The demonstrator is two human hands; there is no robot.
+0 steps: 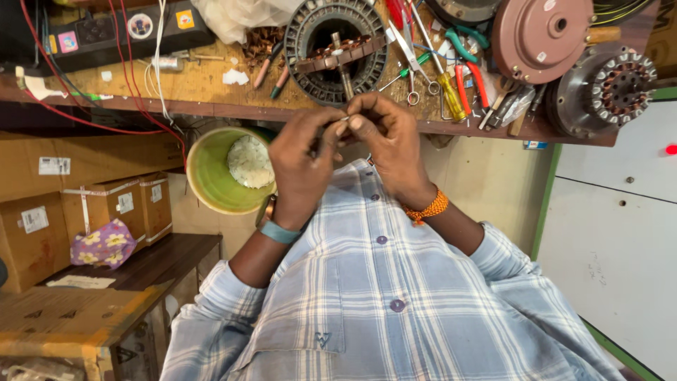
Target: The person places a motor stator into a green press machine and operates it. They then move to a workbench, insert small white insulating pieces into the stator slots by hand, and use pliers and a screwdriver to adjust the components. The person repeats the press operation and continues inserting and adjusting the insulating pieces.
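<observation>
While both hands pinch, white-labelled brown cartons (116,208) sit left.

A cluttered wooden workbench (211,85) stands above cardboard boxes (42,226), beside a cream wall (493,183) (green-trimmed).

Whatever the left hand (300,166) and right hand (388,144) pinch between their fingertips is too small and too covered to tell. Just above the grip, the motor stator (337,49) is cut by the top edge. Farther right, the round brown cover (539,35) is cropped too.
</observation>
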